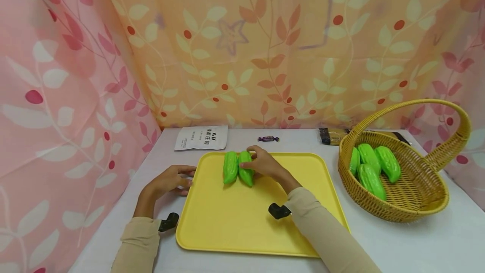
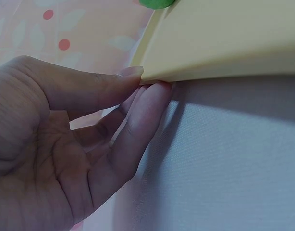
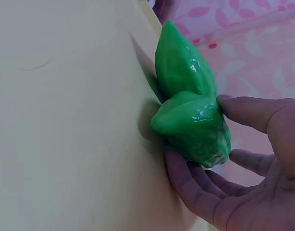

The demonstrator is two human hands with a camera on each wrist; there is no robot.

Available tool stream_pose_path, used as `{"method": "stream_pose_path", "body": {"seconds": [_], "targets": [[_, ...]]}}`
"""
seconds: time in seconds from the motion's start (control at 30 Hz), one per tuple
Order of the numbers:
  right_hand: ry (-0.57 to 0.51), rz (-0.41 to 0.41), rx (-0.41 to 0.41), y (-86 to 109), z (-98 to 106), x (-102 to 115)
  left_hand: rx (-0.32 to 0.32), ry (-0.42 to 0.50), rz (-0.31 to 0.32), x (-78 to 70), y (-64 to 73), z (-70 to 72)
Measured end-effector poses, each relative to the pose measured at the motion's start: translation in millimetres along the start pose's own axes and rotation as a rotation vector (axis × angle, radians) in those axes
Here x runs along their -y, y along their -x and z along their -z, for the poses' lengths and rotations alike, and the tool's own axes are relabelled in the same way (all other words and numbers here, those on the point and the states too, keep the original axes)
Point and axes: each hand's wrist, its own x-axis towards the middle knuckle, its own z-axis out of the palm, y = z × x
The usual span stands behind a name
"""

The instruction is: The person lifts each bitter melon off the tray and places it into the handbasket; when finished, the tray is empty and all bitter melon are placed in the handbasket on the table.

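A yellow tray (image 1: 219, 222) lies on the white table, with two bright green plastic vegetables, bumpy and pointed like bitter melons, side by side near its far edge. My right hand (image 1: 267, 164) grips the right-hand green bitter melon (image 1: 246, 177), thumb on one side and fingers on the other, as the right wrist view also shows. The other green bitter melon (image 1: 230, 168) lies right against it. At the tray's left edge, my left hand (image 1: 168, 180) pinches the rim, its thumb (image 2: 104, 89) on top and a finger underneath.
To the right stands a wicker basket (image 1: 350, 188) with a tall arched handle, holding several more green bitter melons (image 1: 370, 180). Behind the tray lie a white packet (image 1: 201, 138), a purple wrapped candy (image 1: 268, 139) and a black-and-gold package (image 1: 334, 136). Patterned curtains enclose the table's back and sides.
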Motion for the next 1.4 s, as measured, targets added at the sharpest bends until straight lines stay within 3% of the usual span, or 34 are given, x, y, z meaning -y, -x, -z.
{"method": "stream_pose_path", "body": {"seconds": [0.17,0.6,1.07,1.4], "targets": [[-0.012,-0.028,-0.004,0.5,1.2,-0.8,-0.001,-0.006,0.014,-0.5,-0.5,-1.8],[0.009,-0.011,0.001,14.7,7.9,5.8,-0.006,-0.017,0.006,1.7,0.6,0.6],[-0.006,0.011,0.067,53.9,37.9,8.4,-0.002,-0.012,0.004,2.0,-0.1,-0.6],[0.01,0.043,0.095,93.4,64.6,6.8,-0.006,-0.014,0.014,3.0,-1.3,0.1]]}}
